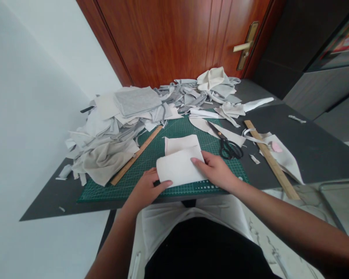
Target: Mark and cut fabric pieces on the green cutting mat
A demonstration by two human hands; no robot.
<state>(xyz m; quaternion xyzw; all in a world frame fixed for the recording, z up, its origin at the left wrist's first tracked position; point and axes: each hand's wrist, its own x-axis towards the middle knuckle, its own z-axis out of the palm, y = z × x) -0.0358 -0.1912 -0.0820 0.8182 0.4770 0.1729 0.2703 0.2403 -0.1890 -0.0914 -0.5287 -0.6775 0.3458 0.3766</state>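
A cream piece of fabric (pixel 180 164), folded over, lies on the green cutting mat (pixel 151 155). My left hand (pixel 147 190) grips its near left corner, thumb on top and fingers curled beneath. My right hand (pixel 213 168) rests on its right edge, fingers pressing the cloth down. Black-handled scissors (pixel 227 143) lie shut on the mat just beyond my right hand.
A big heap of grey and cream fabric scraps (pixel 119 124) covers the back left of the dark table (pixel 308 139). One wooden ruler (pixel 136 155) lies at the mat's left, another (pixel 269 159) at the right over a cloth piece. A wooden door (pixel 177 38) stands behind.
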